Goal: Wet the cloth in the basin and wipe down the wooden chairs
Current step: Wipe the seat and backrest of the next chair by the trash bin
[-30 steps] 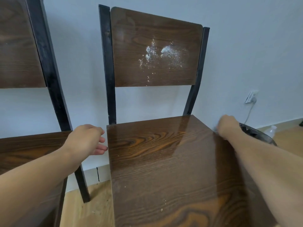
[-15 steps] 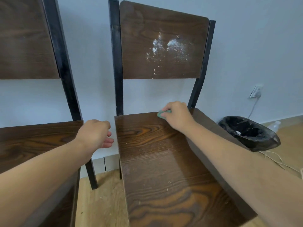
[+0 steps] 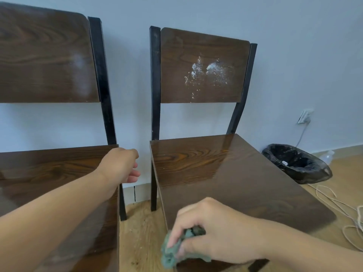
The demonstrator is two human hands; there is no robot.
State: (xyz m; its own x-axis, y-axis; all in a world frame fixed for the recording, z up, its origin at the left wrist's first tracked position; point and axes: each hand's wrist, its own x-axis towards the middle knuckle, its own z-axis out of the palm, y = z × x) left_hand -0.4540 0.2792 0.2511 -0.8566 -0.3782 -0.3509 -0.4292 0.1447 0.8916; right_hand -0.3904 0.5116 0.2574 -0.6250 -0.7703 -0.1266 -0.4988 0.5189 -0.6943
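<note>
Two dark wooden chairs with black metal frames stand against the wall. The right chair [image 3: 222, 173] has a shiny seat, and a white powdery smear [image 3: 209, 74] marks its backrest. My right hand [image 3: 214, 230] is at the seat's front left corner, clenched around a crumpled green cloth [image 3: 172, 252] that hangs past the edge. The left chair [image 3: 49, 169] stands beside it. My left hand [image 3: 119, 165] hovers over the right edge of its seat, fingers loosely curled and holding nothing. No basin is in view.
A black bag-lined bin [image 3: 298, 163] sits on the wooden floor to the right of the chairs, with a clear plastic bottle [image 3: 327, 157] behind it. A wall socket [image 3: 304, 115] with a cable is above, and loose cord [image 3: 334, 205] lies on the floor.
My right hand has swept the cloth from the back of the right chair's seat down to its front left corner. My view has pulled back and shifted left.
</note>
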